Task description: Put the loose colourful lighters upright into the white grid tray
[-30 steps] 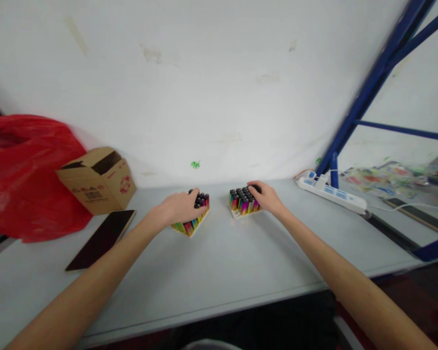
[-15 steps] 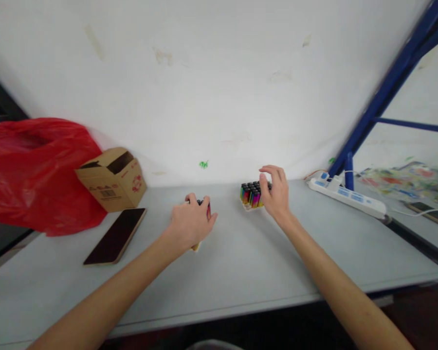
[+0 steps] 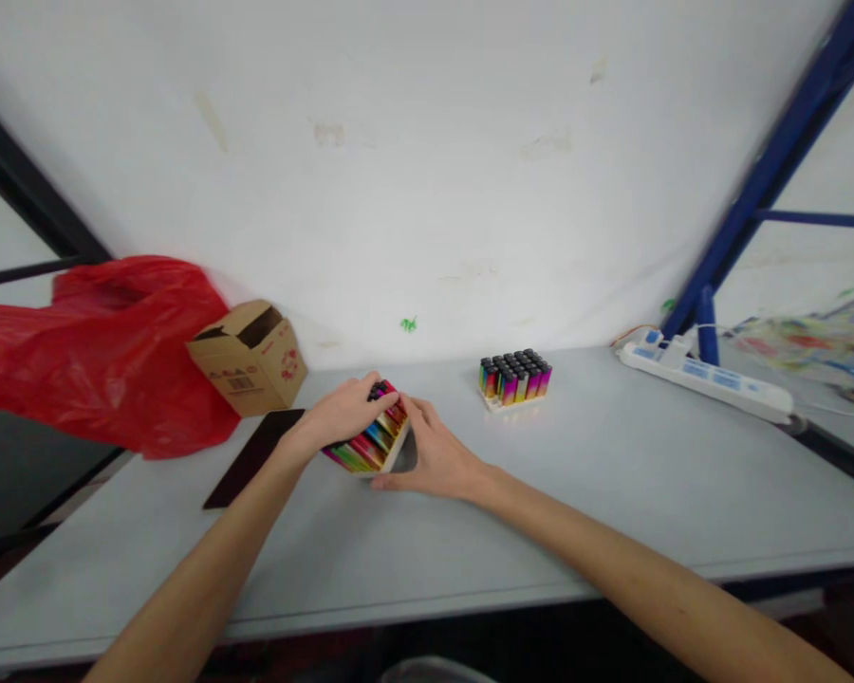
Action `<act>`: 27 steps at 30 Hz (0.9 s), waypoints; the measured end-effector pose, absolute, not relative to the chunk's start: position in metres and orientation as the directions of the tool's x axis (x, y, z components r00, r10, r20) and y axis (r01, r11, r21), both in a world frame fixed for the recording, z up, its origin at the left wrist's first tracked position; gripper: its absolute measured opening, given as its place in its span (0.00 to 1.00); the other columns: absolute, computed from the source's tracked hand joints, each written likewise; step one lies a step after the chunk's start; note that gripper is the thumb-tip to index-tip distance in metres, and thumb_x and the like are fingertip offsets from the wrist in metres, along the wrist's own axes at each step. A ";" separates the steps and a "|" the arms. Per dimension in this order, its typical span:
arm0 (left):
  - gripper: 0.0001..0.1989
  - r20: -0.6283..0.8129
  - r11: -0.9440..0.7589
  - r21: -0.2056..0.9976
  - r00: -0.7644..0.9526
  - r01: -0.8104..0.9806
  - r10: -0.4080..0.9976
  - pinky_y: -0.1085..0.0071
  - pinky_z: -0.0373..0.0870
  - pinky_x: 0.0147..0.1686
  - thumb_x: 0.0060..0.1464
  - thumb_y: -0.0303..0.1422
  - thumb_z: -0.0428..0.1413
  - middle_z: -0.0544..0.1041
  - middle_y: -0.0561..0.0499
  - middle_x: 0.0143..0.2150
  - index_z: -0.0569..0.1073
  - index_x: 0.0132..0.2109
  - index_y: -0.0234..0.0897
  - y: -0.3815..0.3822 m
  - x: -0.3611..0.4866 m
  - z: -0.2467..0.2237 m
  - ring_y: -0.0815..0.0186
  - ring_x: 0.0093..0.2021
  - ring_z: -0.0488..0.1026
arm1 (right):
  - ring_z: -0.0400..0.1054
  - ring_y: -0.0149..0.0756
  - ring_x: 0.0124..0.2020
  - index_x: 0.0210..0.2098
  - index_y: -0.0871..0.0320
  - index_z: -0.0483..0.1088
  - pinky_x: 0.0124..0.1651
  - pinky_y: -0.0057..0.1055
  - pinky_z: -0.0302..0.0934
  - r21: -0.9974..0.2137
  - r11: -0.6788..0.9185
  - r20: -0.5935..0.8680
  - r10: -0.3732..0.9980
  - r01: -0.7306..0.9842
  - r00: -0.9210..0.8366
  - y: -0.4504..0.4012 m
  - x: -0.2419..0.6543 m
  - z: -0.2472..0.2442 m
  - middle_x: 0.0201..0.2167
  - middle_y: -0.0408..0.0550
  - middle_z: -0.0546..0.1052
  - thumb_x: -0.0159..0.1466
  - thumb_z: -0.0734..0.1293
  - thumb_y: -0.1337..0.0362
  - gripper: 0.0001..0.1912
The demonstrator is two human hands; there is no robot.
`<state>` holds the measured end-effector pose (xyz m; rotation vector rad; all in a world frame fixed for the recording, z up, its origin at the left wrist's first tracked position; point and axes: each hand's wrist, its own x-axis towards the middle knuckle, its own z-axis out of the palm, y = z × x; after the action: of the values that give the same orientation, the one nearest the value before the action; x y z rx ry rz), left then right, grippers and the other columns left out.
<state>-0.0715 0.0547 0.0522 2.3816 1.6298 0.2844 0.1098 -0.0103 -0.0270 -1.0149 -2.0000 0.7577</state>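
A tilted tray of lighters (image 3: pixel 370 448), with shiny multicoloured bodies and dark tops, is between my two hands left of the middle. My left hand (image 3: pixel 345 410) is closed over its upper left side, with the fingers across the dark tops. On the right, my right hand (image 3: pixel 437 457) grips the pale tray bottom, fingers at the upper edge and thumb at the lower edge. A second tray of lighters (image 3: pixel 516 378) stands upright on the table near the wall, apart from both hands.
A dark phone (image 3: pixel 252 462) lies partly behind my left forearm. Behind it are an open cardboard box (image 3: pixel 250 359) and a red plastic bag (image 3: pixel 120 360). A white power strip (image 3: pixel 712 379) with plugs lies at the right, beside a blue metal frame (image 3: pixel 747 190).
My right hand has left the far tray and moved left onto the near one. The near tray is now tilted, its pale bottom turned to the right. The view has shifted slightly.
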 end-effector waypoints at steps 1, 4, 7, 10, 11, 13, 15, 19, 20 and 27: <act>0.26 0.033 -0.338 0.382 0.353 0.860 0.935 0.60 0.72 0.44 0.60 0.57 0.48 0.81 0.42 0.42 0.74 0.45 0.39 0.059 -0.079 0.050 0.50 0.45 0.78 | 0.52 0.54 0.72 0.75 0.57 0.38 0.74 0.49 0.51 -0.774 0.498 0.348 0.851 0.392 -0.395 -0.008 0.105 -0.026 0.71 0.64 0.51 0.48 0.79 0.40 0.70; 0.28 0.009 -0.233 0.615 0.288 0.753 0.958 0.61 0.73 0.44 0.56 0.59 0.52 0.82 0.46 0.42 0.75 0.45 0.40 0.065 -0.097 0.040 0.51 0.44 0.79 | 0.53 0.54 0.71 0.75 0.59 0.37 0.73 0.49 0.51 -0.801 0.472 0.318 0.857 0.368 -0.406 0.002 0.094 -0.024 0.70 0.65 0.50 0.46 0.80 0.40 0.73; 0.29 -0.087 -0.063 0.809 0.225 0.585 0.971 0.61 0.75 0.42 0.53 0.59 0.55 0.82 0.46 0.42 0.75 0.47 0.38 0.062 -0.108 0.028 0.53 0.43 0.80 | 0.52 0.53 0.72 0.75 0.60 0.39 0.74 0.47 0.49 -0.785 0.512 0.351 0.831 0.348 -0.432 0.012 0.088 -0.023 0.68 0.64 0.53 0.46 0.81 0.41 0.72; 0.29 -0.062 -0.051 0.829 0.182 0.557 0.981 0.60 0.74 0.47 0.54 0.58 0.53 0.82 0.45 0.44 0.75 0.46 0.37 0.056 -0.113 0.017 0.53 0.46 0.79 | 0.53 0.51 0.71 0.74 0.61 0.43 0.74 0.44 0.49 -0.752 0.568 0.403 0.797 0.333 -0.449 0.016 0.088 -0.025 0.67 0.63 0.53 0.49 0.80 0.43 0.67; 0.28 -0.030 -0.075 0.794 0.161 0.604 0.986 0.59 0.74 0.48 0.54 0.58 0.52 0.82 0.45 0.44 0.75 0.45 0.38 0.054 -0.114 0.015 0.53 0.46 0.79 | 0.54 0.50 0.70 0.74 0.60 0.44 0.74 0.44 0.50 -0.744 0.582 0.416 0.787 0.327 -0.456 0.016 0.089 -0.026 0.67 0.62 0.53 0.49 0.80 0.43 0.66; 0.28 0.027 -0.108 0.688 0.124 0.717 0.992 0.57 0.73 0.49 0.55 0.59 0.50 0.83 0.45 0.41 0.76 0.42 0.39 0.050 -0.115 0.012 0.51 0.46 0.79 | 0.52 0.50 0.71 0.74 0.59 0.44 0.75 0.44 0.49 -0.738 0.595 0.426 0.776 0.317 -0.464 0.017 0.091 -0.029 0.68 0.61 0.53 0.49 0.80 0.43 0.66; 0.29 0.053 -0.132 0.594 0.125 0.793 0.991 0.56 0.72 0.50 0.57 0.59 0.46 0.83 0.44 0.41 0.77 0.40 0.39 0.046 -0.114 0.010 0.49 0.46 0.78 | 0.50 0.50 0.72 0.75 0.59 0.42 0.75 0.44 0.47 -0.741 0.594 0.423 0.775 0.312 -0.470 0.017 0.093 -0.032 0.69 0.62 0.52 0.49 0.80 0.43 0.67; 0.30 0.083 -0.168 0.537 0.147 0.826 0.986 0.55 0.71 0.53 0.61 0.56 0.41 0.82 0.44 0.47 0.77 0.47 0.38 0.041 -0.114 0.010 0.50 0.48 0.78 | 0.49 0.50 0.73 0.75 0.59 0.41 0.76 0.44 0.46 -0.749 0.591 0.416 0.771 0.300 -0.482 0.018 0.095 -0.035 0.70 0.63 0.51 0.51 0.79 0.42 0.66; 0.30 0.090 -0.174 0.536 0.149 0.826 0.985 0.56 0.71 0.54 0.61 0.55 0.41 0.82 0.44 0.48 0.76 0.50 0.38 0.040 -0.114 0.010 0.51 0.48 0.78 | 0.49 0.50 0.73 0.75 0.58 0.41 0.76 0.44 0.46 -0.749 0.591 0.416 0.771 0.299 -0.483 0.018 0.096 -0.036 0.70 0.62 0.52 0.51 0.78 0.41 0.67; 0.30 0.341 -0.344 0.383 0.215 0.857 0.915 0.55 0.59 0.67 0.66 0.49 0.40 0.73 0.39 0.63 0.71 0.60 0.34 0.027 -0.109 0.019 0.52 0.64 0.68 | 0.47 0.54 0.74 0.76 0.54 0.31 0.75 0.49 0.46 -0.766 0.572 0.372 0.767 0.293 -0.523 0.018 0.096 -0.038 0.71 0.62 0.49 0.46 0.80 0.40 0.76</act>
<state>-0.1094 0.0269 0.0185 2.3592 1.7296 0.7893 0.0959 0.0181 -0.0377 -0.8431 -2.0839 0.8418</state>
